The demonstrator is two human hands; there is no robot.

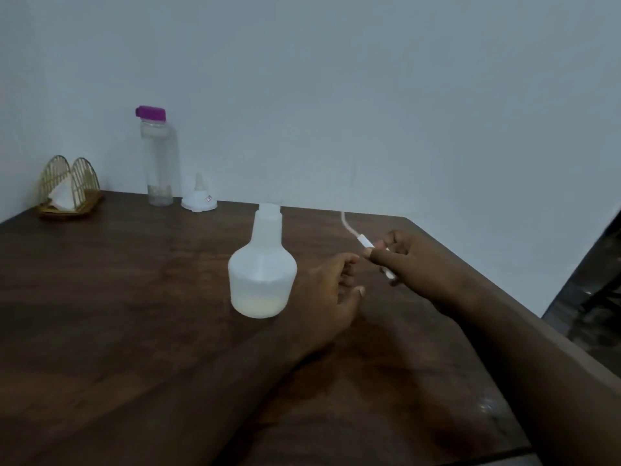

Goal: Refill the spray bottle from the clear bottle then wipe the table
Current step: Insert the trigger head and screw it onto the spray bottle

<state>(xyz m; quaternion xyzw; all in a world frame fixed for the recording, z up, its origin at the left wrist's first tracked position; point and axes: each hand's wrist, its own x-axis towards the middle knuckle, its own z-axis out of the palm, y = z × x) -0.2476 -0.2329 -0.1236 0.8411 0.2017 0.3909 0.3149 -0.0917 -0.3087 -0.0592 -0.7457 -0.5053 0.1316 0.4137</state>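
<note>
We keep the spray bottle upright mid-surface, neck open, a little liquid inside; our right hand pinches the white spray-head tube in its fingers, our left hand rests beside the bottle, fingers loosely spread; lay the tube down, then fetch the clear bottle and funnel from the far left edge.

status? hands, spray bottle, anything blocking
Right hand pinches white tube piece; left hand open beside spray bottle. Spray bottle uncapped, upright. Clear bottle capped, far back. Nothing blocking.
</note>
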